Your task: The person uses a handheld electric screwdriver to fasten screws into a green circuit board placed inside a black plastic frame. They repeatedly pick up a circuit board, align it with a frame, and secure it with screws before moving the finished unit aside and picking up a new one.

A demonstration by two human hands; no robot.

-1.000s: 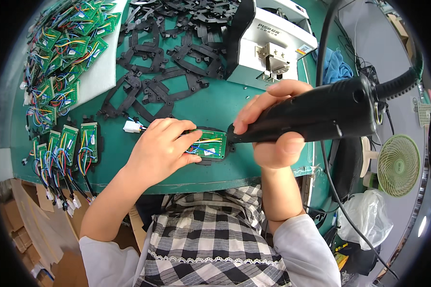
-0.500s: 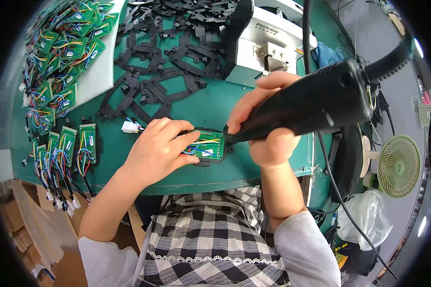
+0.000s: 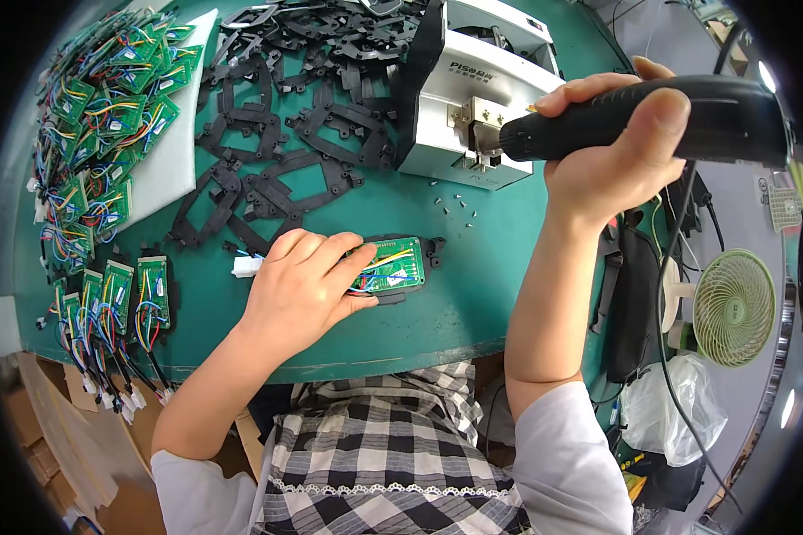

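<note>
Workshop, electronics-assembly type. We are seeing a green bench (image 3: 442, 330) bearing: wired circuit boards (image 3: 120, 116), heaped; black plastic frames (image 3: 359, 116), many alike, spread in rows and piles; one white box-shaped machine (image 3: 486, 82); small metal pieces (image 3: 462, 204), loose. We are also listing a black handheld tool (image 3: 723, 116), held above, and cardboard boxes (image 3: 22, 406), below.

Worn on the head, left one of a side-by-side fisheye pair. Looks down and forward over the table (image 3: 473, 285), upright, not mirrored. Sits near: gets the left hand (image 3: 305, 283) around mid-frame, the right hand (image 3: 617, 160) up and right of centre, the apron (image 3: 375, 446) at the bottom. Spreads wide, from the circuit board pile (image 3: 120, 116) at left to the fan (image 3: 734, 308) at right. Goes black at the corners.
</note>
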